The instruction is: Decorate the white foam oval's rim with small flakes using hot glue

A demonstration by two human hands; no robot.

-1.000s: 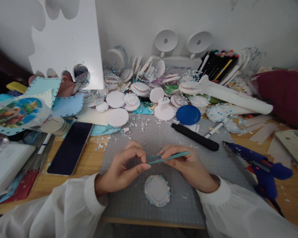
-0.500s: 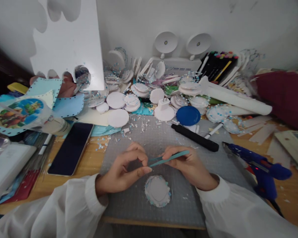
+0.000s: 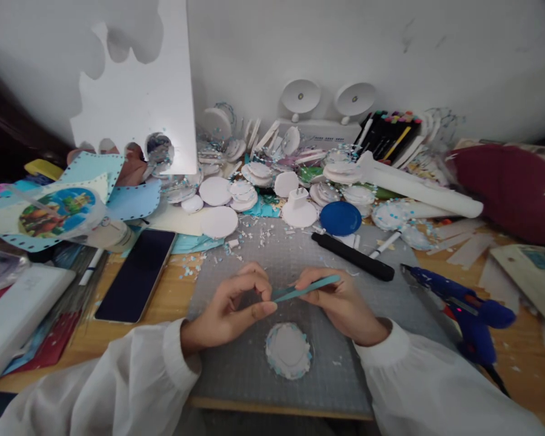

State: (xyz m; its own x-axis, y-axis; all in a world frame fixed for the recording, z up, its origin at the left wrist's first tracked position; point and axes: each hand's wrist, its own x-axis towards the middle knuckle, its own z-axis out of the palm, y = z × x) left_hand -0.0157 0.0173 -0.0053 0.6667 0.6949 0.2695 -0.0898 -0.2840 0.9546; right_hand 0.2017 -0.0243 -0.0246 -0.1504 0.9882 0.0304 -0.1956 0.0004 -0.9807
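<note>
Above the grey mat [image 3: 240, 369]: a slim teal piece [image 3: 320, 284], perhaps tweezers, is raised between the two hands, likely so the small end can be seen close up.
Right hand [image 3: 340, 300]: thumb and fingers pinch the teal piece along its length, its blunt end jutting past the knuckles; a light grip there probably lets it be angled finely.
Left hand [image 3: 236, 306]: thumb and forefinger close together at the other end, seemingly to steady it; whether something tiny sits between them, I cannot tell.
Decorated disc [image 3: 288, 351]: flat on the mat just below the hands, white with a ragged pale-blue rim, presumably there to be within easy reach.
Glue gun [image 3: 463, 297]: on its side to the right, nozzle towards the mat and a red light showing, the handle apparently left handy for the right hand.
Black tool [image 3: 354, 257]: slantwise beyond the right hand, near a blue disc [image 3: 340, 218].
Phone [image 3: 138, 275]: on the wooden table [image 3: 178, 284] to the left, perhaps aside to spare the mat.
</note>
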